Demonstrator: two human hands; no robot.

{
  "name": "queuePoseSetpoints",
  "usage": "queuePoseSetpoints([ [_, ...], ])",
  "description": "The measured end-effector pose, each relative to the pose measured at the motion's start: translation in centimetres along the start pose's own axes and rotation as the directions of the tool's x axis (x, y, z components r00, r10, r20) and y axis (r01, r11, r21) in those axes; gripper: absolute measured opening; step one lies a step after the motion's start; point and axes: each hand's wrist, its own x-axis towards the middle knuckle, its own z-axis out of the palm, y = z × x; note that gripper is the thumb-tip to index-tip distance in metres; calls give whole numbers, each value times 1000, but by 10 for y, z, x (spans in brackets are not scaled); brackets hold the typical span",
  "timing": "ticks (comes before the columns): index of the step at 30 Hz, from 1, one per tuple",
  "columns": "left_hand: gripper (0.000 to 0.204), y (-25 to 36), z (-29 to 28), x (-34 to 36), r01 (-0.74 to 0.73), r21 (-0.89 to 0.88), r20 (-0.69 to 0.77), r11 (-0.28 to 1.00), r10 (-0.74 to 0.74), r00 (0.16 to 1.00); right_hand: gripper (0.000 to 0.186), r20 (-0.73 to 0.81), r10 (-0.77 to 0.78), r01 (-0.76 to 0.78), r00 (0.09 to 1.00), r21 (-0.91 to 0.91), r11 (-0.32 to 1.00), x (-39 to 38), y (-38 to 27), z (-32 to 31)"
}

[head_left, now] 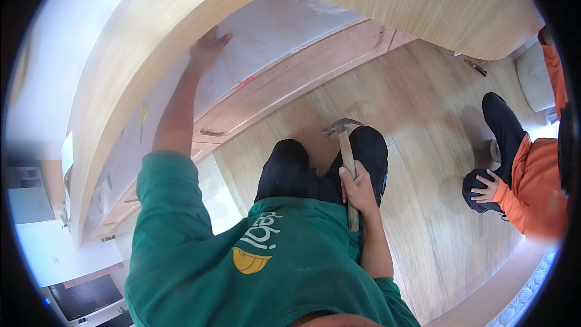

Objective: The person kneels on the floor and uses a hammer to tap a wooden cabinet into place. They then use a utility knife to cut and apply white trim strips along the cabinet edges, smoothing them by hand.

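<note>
Hammer [348, 156] with a straight, pale wooden handle and a curved, grey metal head [343, 126] sits between your knees, over your lap. Its head points to the far side, just beside your right knee, and the butt of the handle lies near your hip, a little to the right. The wood looks plain and dull.

The one piece of print you carry is on your green shirt [302, 278]: white lettering [264, 230] beside a yellow helmet-shaped emblem [252, 261], both turned sideways.

Your right hand [358, 188] is wrapped around the middle of the handle, thumb laid along it, handle showing above and below your grip. Your left hand [207, 53] reaches far left over the pale counter [260, 39], beneath the wooden board [142, 36]; the thumb stands off to the right, but the board hides the other fingers, so you cannot tell how far they are spread or whether they hold anything.

Drawer fronts [290, 94] run along the counter's edge. A yellow-handled tool [143, 115] lies on the left. To your right, a co-worker in orange rests a hand [486, 186] on one knee.
</note>
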Motion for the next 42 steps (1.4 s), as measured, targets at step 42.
queuePoseSetpoints([
  [42,35,1,-11,-61,95,-136,-272,986,-129,954,37,517,-665,702,539,-712,16,235,-232,174],
])
